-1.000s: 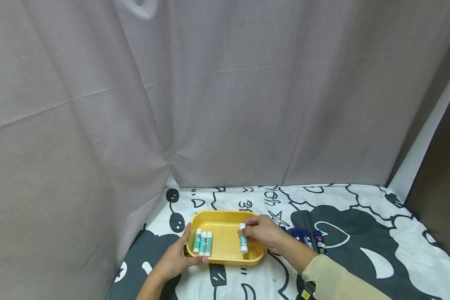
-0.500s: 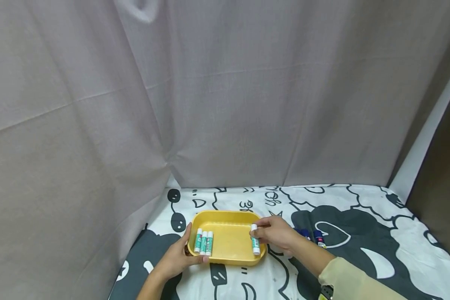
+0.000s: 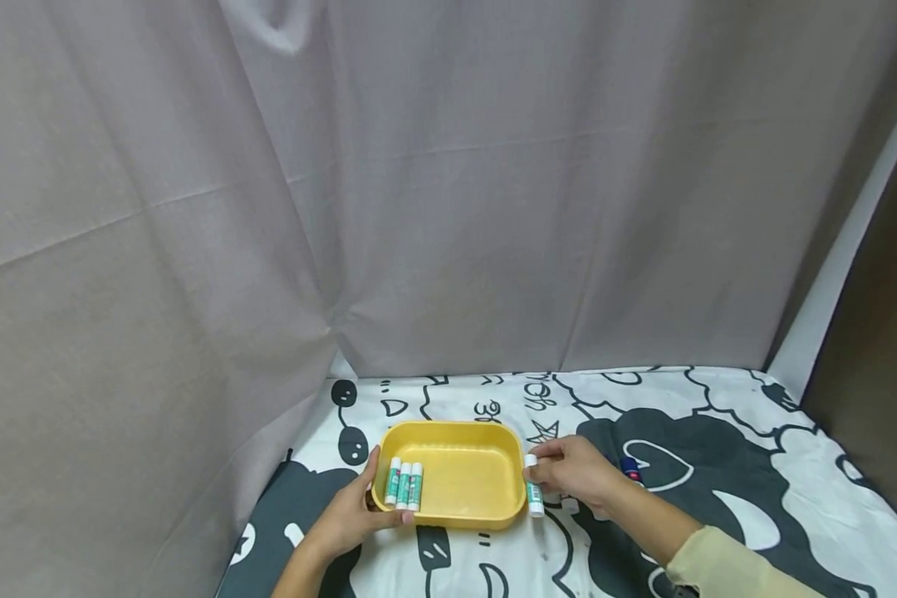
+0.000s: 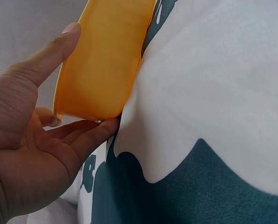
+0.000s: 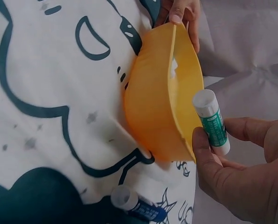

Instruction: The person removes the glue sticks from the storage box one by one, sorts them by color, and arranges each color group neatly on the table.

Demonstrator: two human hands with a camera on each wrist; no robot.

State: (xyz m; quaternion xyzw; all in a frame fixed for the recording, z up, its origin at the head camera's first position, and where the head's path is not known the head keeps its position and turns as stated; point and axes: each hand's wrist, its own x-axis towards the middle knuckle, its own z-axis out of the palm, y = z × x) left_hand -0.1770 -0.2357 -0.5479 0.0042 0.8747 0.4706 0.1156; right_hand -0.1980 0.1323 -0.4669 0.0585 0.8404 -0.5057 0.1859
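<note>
My left hand grips the left end of a yellow plastic tray, thumb on its rim and fingers round the end wall, as the left wrist view shows. Inside, at the left, several green-and-white glue sticks lie side by side. My right hand pinches another green-and-white glue stick between thumb and fingers. It is held at the tray's right end, just outside the rim. Below that hand in the right wrist view, a blue glue stick with a white cap lies on the cloth.
A black-and-white cartoon-print cloth covers the surface. To the right of the tray, a dark blue stick shows partly behind my right forearm. Grey curtain hangs behind and on the left. A brown panel stands at right.
My right hand has moved right with the glue stick, from over the tray's inside to beyond its right rim. The left hand and tray have stayed in place.
</note>
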